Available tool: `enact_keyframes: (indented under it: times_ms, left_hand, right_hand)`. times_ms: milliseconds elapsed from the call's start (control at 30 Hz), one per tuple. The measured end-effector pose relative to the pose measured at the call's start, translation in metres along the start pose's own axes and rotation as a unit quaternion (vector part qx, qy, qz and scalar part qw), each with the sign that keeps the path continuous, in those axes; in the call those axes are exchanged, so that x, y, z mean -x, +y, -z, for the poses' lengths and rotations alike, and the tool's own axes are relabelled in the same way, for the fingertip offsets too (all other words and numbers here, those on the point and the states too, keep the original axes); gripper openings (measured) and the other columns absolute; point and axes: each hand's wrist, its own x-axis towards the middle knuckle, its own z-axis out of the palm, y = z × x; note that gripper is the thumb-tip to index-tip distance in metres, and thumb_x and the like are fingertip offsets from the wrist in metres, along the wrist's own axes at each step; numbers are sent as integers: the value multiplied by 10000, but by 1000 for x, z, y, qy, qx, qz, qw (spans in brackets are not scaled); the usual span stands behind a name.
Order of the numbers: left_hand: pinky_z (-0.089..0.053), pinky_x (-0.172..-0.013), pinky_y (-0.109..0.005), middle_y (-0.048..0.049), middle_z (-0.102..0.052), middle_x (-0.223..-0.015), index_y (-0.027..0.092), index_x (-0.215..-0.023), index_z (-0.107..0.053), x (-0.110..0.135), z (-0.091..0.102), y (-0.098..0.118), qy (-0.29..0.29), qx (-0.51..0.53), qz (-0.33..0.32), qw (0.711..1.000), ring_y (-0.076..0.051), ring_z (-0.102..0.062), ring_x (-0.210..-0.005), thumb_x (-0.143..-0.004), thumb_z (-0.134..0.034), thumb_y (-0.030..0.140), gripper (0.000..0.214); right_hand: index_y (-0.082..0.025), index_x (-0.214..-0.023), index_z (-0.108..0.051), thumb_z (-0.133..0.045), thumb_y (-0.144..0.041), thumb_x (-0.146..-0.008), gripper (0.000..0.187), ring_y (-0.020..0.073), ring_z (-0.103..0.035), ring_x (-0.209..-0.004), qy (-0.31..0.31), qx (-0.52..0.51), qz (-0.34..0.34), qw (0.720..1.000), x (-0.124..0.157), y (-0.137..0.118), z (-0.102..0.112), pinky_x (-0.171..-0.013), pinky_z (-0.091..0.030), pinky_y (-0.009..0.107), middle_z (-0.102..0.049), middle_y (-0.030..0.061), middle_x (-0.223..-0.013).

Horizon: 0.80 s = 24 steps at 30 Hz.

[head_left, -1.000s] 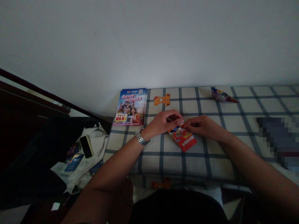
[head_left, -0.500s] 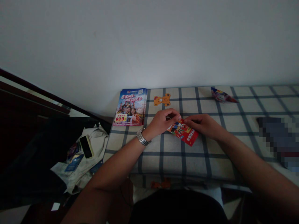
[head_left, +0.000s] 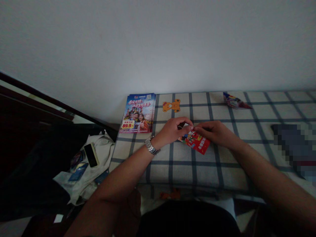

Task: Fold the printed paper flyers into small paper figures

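Hands [head_left: 172, 130] [head_left: 219, 133] pinch a red leaflet [head_left: 195, 141], its white lettering [head_left: 203, 143] apparently Chinese, near stacked flyers [head_left: 137, 113] marked "89.9".

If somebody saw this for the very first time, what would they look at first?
Probably the bright red paper, pinched between the left hand and right hand over the checked cloth. Next might come the colourful flyers stacked by the wall, with a smiling orange bear just right of them. Farther right, a pointy folded paper sits near the cloth's back edge.
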Motion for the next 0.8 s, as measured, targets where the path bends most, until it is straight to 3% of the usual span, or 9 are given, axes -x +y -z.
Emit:
enact_keyframes:
  times_ms: [300,567,800]
  left_hand:
    - [-437,-668,-256,-19,-709,-833,171,-952,-715,0,2,2,23,26,20,999,-135,-611,-739,-996,-638,425,269]
    - [-489,-789,-273,-39,-756,-970,184,-1010,-728,0,1,7,-20,25,6,999,-158,-668,-864,-996,-650,396,227]
    - [-509,-814,-277,-32,-766,-949,180,-980,-731,-1,0,2,25,21,11,999,-164,-694,-871,-995,-661,365,198]
  right_hand:
    - [-206,-901,-767,-514,-597,-1032,485,151,-527,-596,2,49,25,998,0,-1,3,-541,-380,285,-665,8,-680]
    - [-214,-885,-748,-484,-547,-1056,458,137,-511,-548,-2,130,54,990,0,1,3,-537,-347,288,-622,-13,-626]
    - [-203,-930,-783,-510,-591,-1036,486,163,-586,-616,29,63,35,997,-1,0,0,-550,-409,284,-725,21,-730]
